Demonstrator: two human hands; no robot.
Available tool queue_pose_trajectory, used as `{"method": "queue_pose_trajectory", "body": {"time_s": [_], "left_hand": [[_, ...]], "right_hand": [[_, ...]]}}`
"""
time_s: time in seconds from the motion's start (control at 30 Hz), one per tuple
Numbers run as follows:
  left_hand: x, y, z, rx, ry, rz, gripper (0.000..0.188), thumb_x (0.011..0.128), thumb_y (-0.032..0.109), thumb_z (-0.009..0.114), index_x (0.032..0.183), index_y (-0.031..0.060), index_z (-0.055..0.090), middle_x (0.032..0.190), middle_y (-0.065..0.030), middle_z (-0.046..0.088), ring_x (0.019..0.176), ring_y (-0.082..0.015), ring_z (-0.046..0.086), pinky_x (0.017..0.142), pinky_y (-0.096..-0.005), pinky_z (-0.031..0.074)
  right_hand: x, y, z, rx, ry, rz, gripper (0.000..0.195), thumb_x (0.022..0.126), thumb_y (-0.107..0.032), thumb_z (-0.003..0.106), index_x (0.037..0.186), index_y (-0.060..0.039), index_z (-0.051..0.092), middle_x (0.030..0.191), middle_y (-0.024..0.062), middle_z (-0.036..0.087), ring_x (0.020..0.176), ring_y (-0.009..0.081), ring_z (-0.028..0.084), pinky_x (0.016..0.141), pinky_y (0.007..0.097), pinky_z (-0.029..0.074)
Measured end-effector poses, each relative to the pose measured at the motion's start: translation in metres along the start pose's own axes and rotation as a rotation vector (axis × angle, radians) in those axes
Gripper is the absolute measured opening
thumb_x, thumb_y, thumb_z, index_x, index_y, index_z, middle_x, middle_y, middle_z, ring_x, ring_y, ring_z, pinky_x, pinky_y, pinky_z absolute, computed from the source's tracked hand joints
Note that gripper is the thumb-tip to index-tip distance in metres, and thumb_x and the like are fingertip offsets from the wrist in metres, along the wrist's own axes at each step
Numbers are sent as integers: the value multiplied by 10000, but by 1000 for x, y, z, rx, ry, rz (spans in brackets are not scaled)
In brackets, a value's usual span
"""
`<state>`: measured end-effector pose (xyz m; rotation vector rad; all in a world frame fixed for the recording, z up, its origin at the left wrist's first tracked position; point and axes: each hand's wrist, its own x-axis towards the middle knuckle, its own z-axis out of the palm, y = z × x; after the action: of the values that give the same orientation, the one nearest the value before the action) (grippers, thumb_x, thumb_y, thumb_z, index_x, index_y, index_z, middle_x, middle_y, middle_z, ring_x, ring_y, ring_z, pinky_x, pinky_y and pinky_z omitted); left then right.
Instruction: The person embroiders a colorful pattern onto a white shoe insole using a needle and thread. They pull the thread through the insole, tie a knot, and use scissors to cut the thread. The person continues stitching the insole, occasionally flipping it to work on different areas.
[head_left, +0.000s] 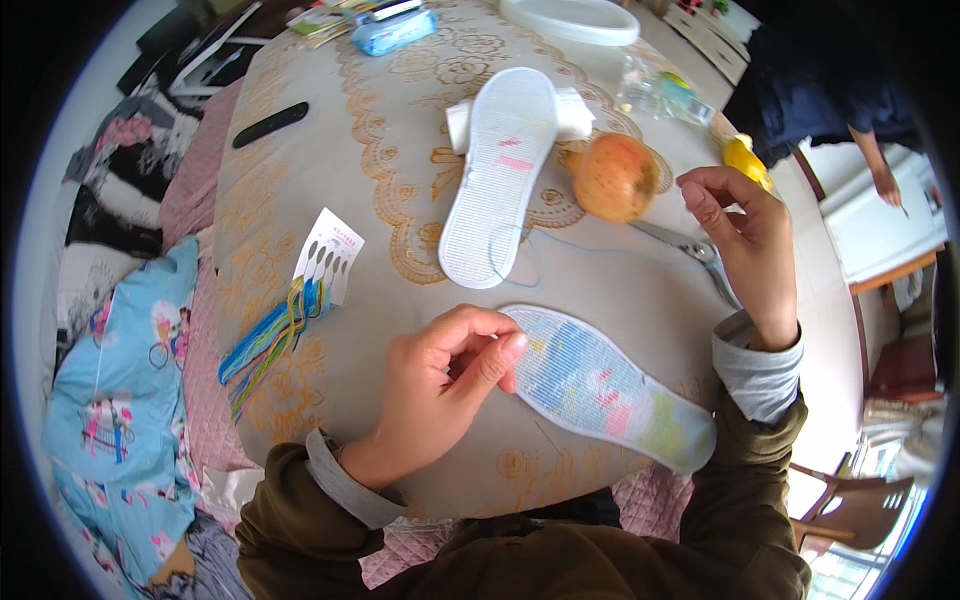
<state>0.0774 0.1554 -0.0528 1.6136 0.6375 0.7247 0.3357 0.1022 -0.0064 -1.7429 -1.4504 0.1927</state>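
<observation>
My left hand (457, 375) pinches the upper left edge of an embroidered insole (577, 375) with blue, pink and green stitching. Raised at the right, my right hand (742, 232) has thumb and forefinger pinched together; whether a needle or thread end is between them is too small to tell. A thin blue thread (592, 247) runs in a loop over the table towards the right hand. A second, mostly white insole (491, 187) lies farther back on a white folded tissue (574, 112). Skeins of coloured embroidery thread (277, 337) hang from a white card (330, 244) at the left.
A pomegranate (615, 178) sits beside metal scissors (686, 244) near my right hand. Farther off are a black elongated case (270, 125), a blue wipes pack (394, 31), a white round lid (570, 21), clear plastic packaging (660, 94) and a yellow item (745, 159). Another person (817, 82) stands at the right.
</observation>
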Motion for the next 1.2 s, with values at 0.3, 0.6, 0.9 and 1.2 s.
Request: {"method": "queue_pose_trajectory", "body": {"time_s": [0.3, 0.6, 0.9, 1.2], "left_hand": [[2, -12, -1, 205, -74, 65, 115, 845, 126, 562, 840, 12, 554, 633, -24, 592, 538, -53, 528, 477, -186, 381], [10, -24, -8, 220, -167, 71, 136, 852, 140, 548, 820, 8, 549, 643, -21, 592, 536, -44, 485, 500, -195, 376], [11, -25, -11, 188, -173, 81, 133, 849, 130, 547, 820, 0, 547, 623, -18, 592, 519, -29, 457, 488, -182, 353], [12, -17, -11, 186, -144, 58, 132, 852, 133, 541, 832, 3, 546, 630, -18, 602, 506, -21, 425, 474, -184, 327]], "right_hand": [[-64, 51, -57, -589, -179, 32, 311, 721, -22, 649, 1025, -44, 590, 983, 135, 574, 895, 274, 557, 792, 329, 458], [-40, 70, -77, -660, -473, 55, 432, 673, -53, 663, 1084, -38, 530, 1033, 131, 567, 903, 269, 558, 816, 335, 454], [-22, 36, -48, -723, -349, -20, 298, 711, -46, 654, 997, -97, 586, 948, 104, 582, 864, 223, 566, 746, 290, 476], [-13, 43, -5, -1188, -399, -610, 53, 701, -61, 597, 741, -40, 571, 751, 64, 517, 792, 198, 536, 658, 293, 481]]}}
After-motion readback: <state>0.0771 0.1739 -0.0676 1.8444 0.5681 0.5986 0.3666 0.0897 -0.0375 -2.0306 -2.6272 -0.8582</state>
